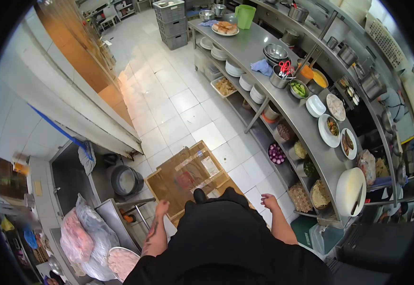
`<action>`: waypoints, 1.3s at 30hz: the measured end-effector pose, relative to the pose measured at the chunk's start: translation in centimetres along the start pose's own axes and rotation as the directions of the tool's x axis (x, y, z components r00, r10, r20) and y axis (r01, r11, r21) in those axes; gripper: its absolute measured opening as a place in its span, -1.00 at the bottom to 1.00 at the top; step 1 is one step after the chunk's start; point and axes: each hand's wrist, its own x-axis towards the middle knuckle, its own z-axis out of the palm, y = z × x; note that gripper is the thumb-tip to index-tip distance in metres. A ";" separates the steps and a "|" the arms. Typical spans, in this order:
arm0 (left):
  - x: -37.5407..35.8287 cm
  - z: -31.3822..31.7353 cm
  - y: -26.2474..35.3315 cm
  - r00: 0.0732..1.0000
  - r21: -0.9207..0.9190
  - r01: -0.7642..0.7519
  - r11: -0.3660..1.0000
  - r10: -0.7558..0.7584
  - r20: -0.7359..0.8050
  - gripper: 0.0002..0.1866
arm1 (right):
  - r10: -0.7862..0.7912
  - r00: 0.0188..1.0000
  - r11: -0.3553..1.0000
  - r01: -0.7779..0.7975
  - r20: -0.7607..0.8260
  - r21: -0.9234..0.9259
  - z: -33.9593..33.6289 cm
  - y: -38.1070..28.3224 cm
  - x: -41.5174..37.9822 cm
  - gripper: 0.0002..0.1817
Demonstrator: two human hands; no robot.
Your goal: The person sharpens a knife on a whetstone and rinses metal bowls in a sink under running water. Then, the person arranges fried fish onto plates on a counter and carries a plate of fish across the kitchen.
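My left hand [161, 208] hangs beside my body with its fingers curled in, and nothing shows in it. It is near the left edge of the flattened cardboard [173, 183] on the floor. On the other side, my right hand [269, 202] is held out in the air, fingers partly apart and holding nothing. Neither hand touches anything. Below me, a dark shoe [199, 195] stands on the cardboard. The green bin [306, 232] is on the floor beyond my right forearm.
A long steel counter [283, 97] curves along the right, bearing plated food, bowls and red-handled scissors [285, 68]. Its lower shelves hold plates and a bowl of purple onions [276, 154]. At left are a dark bucket [125, 180] and bagged meat [77, 235]. Grey crates [172, 28] stand ahead.
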 end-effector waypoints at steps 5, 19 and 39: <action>6.4 -14.1 14.9 0.974 -0.141 -0.204 0.969 0.185 -0.132 -0.55 | 0.032 0.999 0.999 -0.032 0.035 -0.028 1.8 -3.9 1.2 -0.46; 5.4 -3.4 6.8 0.938 0.066 0.106 0.992 -0.122 0.323 -0.65 | 0.478 0.843 0.879 -0.460 0.247 -0.130 -1.3 -8.0 17.1 -0.37; 26.4 -13.6 29.6 0.931 -0.579 0.351 0.736 -0.207 0.301 -0.67 | -0.801 0.486 0.565 0.416 -0.351 -0.713 -7.9 -76.7 44.4 -0.56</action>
